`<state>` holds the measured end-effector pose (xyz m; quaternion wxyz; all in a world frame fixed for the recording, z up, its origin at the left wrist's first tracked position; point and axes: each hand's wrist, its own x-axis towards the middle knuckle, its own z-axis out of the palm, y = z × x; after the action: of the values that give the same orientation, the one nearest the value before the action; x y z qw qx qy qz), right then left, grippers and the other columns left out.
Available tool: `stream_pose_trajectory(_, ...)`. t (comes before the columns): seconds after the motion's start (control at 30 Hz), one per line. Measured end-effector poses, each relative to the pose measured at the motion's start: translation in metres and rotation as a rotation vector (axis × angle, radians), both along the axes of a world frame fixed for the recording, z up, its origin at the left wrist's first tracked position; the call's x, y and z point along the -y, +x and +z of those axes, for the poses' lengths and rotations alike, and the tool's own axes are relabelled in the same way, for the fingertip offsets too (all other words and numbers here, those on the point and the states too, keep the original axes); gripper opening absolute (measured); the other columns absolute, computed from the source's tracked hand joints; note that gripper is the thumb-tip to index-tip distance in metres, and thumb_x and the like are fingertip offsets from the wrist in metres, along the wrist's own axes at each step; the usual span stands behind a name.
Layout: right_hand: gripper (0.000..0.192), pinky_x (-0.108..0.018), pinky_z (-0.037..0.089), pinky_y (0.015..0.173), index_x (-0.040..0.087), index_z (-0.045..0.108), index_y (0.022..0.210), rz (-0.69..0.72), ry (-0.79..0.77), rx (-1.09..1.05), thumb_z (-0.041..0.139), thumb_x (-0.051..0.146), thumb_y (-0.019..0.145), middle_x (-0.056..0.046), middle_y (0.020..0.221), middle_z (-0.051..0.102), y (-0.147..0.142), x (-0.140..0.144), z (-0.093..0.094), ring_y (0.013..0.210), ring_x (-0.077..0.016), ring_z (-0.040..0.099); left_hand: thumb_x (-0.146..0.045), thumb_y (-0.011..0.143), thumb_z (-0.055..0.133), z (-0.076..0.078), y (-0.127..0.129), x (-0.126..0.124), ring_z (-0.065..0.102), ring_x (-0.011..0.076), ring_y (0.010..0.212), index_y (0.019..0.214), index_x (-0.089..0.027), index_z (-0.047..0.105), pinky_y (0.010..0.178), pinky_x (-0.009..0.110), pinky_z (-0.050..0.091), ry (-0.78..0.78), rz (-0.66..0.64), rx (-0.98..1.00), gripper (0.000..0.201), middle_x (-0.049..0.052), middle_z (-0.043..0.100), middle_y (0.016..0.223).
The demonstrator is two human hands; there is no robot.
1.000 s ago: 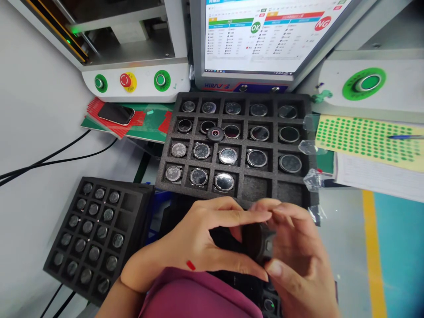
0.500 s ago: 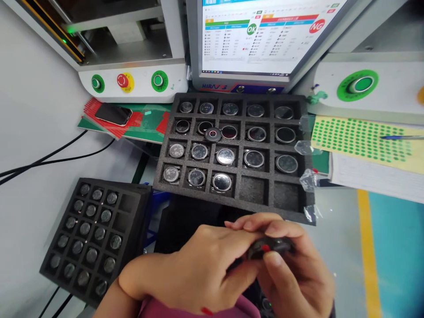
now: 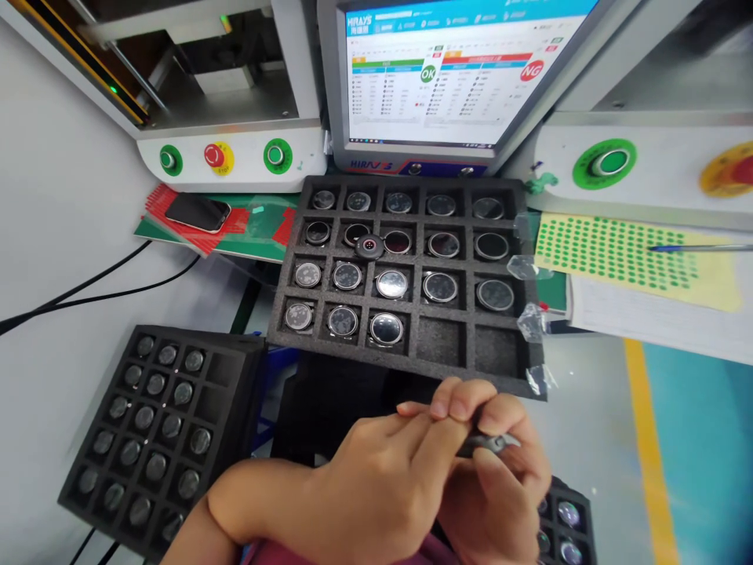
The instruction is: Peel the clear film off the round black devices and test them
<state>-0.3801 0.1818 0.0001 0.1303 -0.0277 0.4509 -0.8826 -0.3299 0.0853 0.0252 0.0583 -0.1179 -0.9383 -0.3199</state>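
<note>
Low in the head view, a dark watch case (image 3: pixel 489 444) is seen edge-on, a grey end poking out between my fingers. My right hand (image 3: pixel 500 490) pinches it between thumb and fingertips. My left hand (image 3: pixel 388 486) wraps over it from the left, its fingertips curled beside the right ones, so most of the case is covered. Beyond the hands lies a black foam tray (image 3: pixel 385 362) of round watch cases, with two bare pockets at its front right. One watch case (image 3: pixel 369 247) rests back-up across a divider.
A second foam tray (image 3: pixel 203 479) of watch cases stands at lower left; another tray (image 3: pixel 580 502) shows at lower right. A monitor (image 3: pixel 412 102) stands behind, between machines with a red stop button (image 3: pixel 212 155). A phone (image 3: pixel 197 213), a dotted sticker sheet (image 3: pixel 615 251) and a pen (image 3: pixel 694 248) lie nearby.
The watch case has turned in my fingers: its red mark no longer shows and a grey end does. My left fingers have closed further over it. The view has shifted, revealing the lower-right tray.
</note>
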Motion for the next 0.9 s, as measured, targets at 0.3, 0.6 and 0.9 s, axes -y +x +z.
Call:
stream_pose_trajectory(0.3,0.007,-0.03,0.062,0.069,0.022,0.057,0.08,-0.043,-0.092,-0.002,0.063,0.019,0.08,0.001,0.079,0.052,-0.002,0.009,-0.005,0.074,-0.0115,0.058,-0.014,0.1,0.024,-0.001,-0.012,0.002,0.073,0.0204,0.079,0.114,-0.007,0.05,0.068,0.03,0.061,-0.045,0.07,-0.161,0.03,0.011,0.074,0.094)
stream_pose_trajectory(0.6,0.007,-0.025,0.061,0.061,0.021,0.057,0.079,-0.035,-0.175,-0.061,0.062,0.015,0.081,0.002,0.076,0.053,-0.007,0.019,-0.002,0.071,-0.0105,0.057,-0.018,0.101,0.029,0.001,-0.011,0.004,0.074,0.0206,0.072,0.117,-0.01,0.051,0.063,0.03,0.062,-0.01,0.138,-0.197,0.029,0.01,0.075,0.09)
stream_pose_trajectory(0.9,0.008,-0.031,0.064,0.068,0.021,0.058,0.082,-0.046,-0.195,-0.047,0.067,0.021,0.083,0.002,0.079,0.055,-0.008,0.02,-0.002,0.073,-0.0102,0.06,-0.018,0.102,0.029,0.007,-0.016,0.006,0.074,0.019,0.073,0.112,-0.01,0.052,0.069,0.029,0.061,0.044,0.135,-0.187,0.027,0.008,0.075,0.086)
